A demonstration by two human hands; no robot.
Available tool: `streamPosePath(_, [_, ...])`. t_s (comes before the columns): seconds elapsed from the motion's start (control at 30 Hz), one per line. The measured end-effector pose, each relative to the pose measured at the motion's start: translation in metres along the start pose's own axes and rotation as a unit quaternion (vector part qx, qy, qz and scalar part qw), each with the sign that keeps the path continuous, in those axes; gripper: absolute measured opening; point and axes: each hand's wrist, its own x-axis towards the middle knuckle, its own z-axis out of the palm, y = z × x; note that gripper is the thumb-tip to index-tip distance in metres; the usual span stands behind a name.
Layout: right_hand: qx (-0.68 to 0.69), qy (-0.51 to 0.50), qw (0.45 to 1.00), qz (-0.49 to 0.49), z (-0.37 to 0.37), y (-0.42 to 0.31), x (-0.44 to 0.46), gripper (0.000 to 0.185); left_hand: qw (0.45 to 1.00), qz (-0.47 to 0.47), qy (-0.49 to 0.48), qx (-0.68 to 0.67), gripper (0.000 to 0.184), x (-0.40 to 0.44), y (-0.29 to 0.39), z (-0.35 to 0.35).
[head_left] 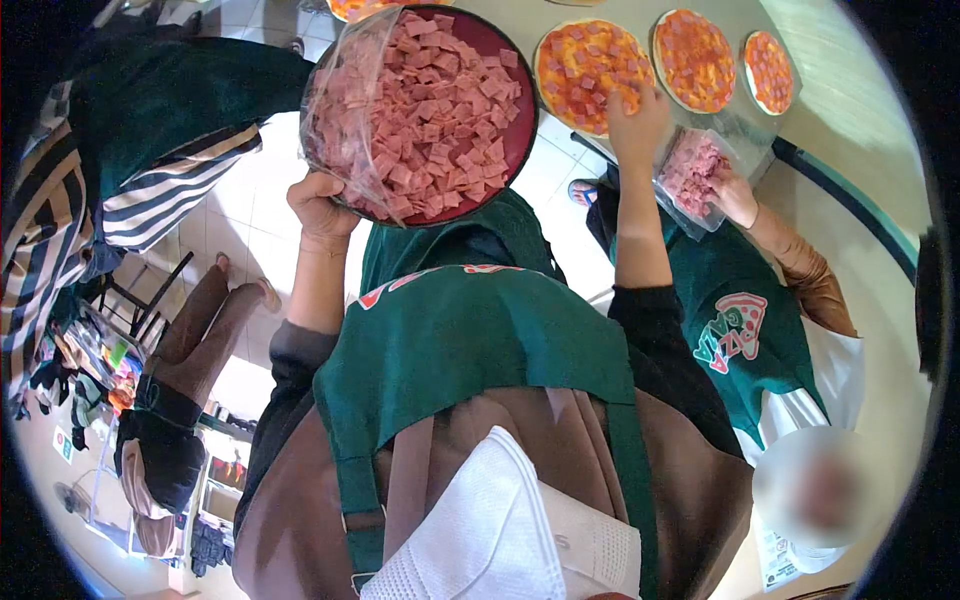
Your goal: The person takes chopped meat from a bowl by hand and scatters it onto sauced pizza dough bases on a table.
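My left hand (325, 205) grips the lower left rim of a dark red round tray (515, 140), its thumb over the edge. The tray is heaped with diced ham (440, 120), and clear plastic film (345, 110) covers its left side. My right hand (638, 122) reaches over a round pizza (590, 70) with sauce and ham pieces on it. Its fingers are bent together, with the tips low at the pizza's right edge. Anything between those fingertips is too small to make out.
Two more topped pizzas (695, 60) (768, 72) lie along the table (740, 20). At right, a co-worker's hand (735, 195) is in a clear bag of ham (692, 172). Another person in striped clothing (180, 190) stands at left. One more person (190, 370) is further back.
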Motion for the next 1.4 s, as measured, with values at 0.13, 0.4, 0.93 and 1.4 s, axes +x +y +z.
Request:
streamPosePath(0.13, [0.172,-0.075,0.982,-0.016,-0.027,-0.062,0.001,0.015,1.000,-0.006,-0.014,0.009,0.075,0.000,0.000,0.008])
streamPosePath(0.4, [0.172,-0.197,0.919,-0.297,-0.017,-0.146,-0.031,0.020,0.998,-0.019,-0.053,-0.015,0.076,0.007,-0.004,0.007])
streamPosePath(0.93, [0.138,-0.159,0.945,-0.249,-0.013,-0.158,-0.045,0.020,0.998,-0.005,-0.051,-0.021,0.073,0.016,-0.006,0.012])
streamPosePath(1.4, [0.604,-0.220,0.705,0.298,-0.034,-0.049,-0.018,0.017,0.999,0.031,-0.008,0.018,0.068,0.016,0.004,-0.014])
